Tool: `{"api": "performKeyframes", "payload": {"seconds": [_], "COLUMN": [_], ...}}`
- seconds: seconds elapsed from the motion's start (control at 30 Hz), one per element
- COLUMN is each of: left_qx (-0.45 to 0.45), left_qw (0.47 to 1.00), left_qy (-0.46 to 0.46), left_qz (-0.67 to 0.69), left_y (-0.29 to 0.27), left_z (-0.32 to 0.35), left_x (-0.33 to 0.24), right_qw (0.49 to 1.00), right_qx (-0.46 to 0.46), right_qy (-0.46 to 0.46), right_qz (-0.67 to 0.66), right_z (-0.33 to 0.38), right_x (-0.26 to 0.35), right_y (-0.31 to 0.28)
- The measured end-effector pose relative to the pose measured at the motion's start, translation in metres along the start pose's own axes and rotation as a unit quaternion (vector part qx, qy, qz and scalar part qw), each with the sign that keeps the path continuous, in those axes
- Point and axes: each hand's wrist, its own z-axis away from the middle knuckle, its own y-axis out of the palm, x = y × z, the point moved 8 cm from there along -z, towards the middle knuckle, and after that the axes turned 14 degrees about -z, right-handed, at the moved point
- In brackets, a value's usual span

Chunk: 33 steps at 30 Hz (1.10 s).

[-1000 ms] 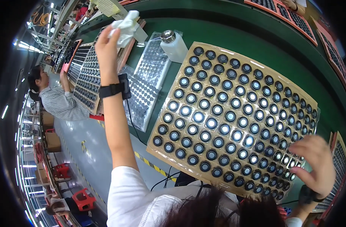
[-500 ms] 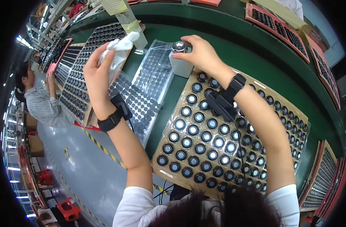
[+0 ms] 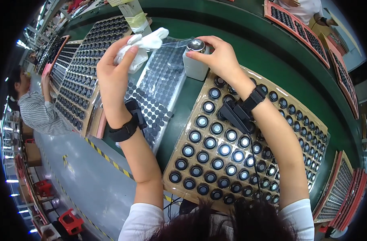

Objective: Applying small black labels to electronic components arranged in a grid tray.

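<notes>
The left hand point(image 3: 114, 76) pinches a white cloth point(image 3: 151, 40) between thumb and fingers; one end pokes out to the right. The right hand point(image 3: 198, 46)'s thumb and fingers, a little apart, hug the top of the bottle point(image 3: 195, 68). Grey dots point(image 3: 164, 66) lie between the hands. The tray point(image 3: 187, 193) sits under the right arm point(image 3: 286, 148).

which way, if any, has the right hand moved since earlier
Yes: the right hand went left and forward, from the right side of the tray to the bottle.

factory workshop | green bench point(image 3: 255, 48) | tray of round parts point(image 3: 185, 173) | striped floor tape point(image 3: 107, 157) | co-worker point(image 3: 40, 114) | probably tube lights point(image 3: 12, 181), blurred
</notes>
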Motion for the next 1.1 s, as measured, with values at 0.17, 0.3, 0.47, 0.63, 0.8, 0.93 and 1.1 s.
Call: {"api": "performKeyframes", "payload": {"seconds": [0.17,0.3,0.47,0.63,0.8,0.93,1.1], "left_qx": [-0.006,0.022,0.108,0.255,0.258,0.284,0.311], "left_qw": [0.998,0.971,0.860,0.814,0.874,0.865,0.839], "left_qy": [0.057,0.181,0.401,0.399,0.303,0.270,0.264], "left_qz": [-0.016,-0.157,-0.296,-0.336,-0.280,-0.315,-0.361], "left_y": [0.012,0.037,0.111,0.147,0.144,0.149,0.163], "left_z": [0.012,0.011,0.022,0.028,0.015,0.015,0.021], "left_x": [-0.034,-0.077,-0.120,-0.106,-0.126,-0.131,-0.143], "right_qw": [1.000,0.999,0.995,0.988,0.986,0.981,0.978], "right_qx": [0.017,0.039,0.083,0.105,0.062,0.033,0.034], "right_qy": [0.017,0.031,0.019,-0.027,0.096,0.158,0.150], "right_qz": [0.014,0.006,0.052,0.108,0.124,0.109,0.142], "right_z": [0.008,0.013,0.040,0.092,0.160,0.204,0.250], "right_x": [0.007,0.014,0.022,0.075,0.096,0.100,0.101], "right_y": [-0.007,-0.025,-0.052,-0.141,-0.234,-0.267,-0.292]}}
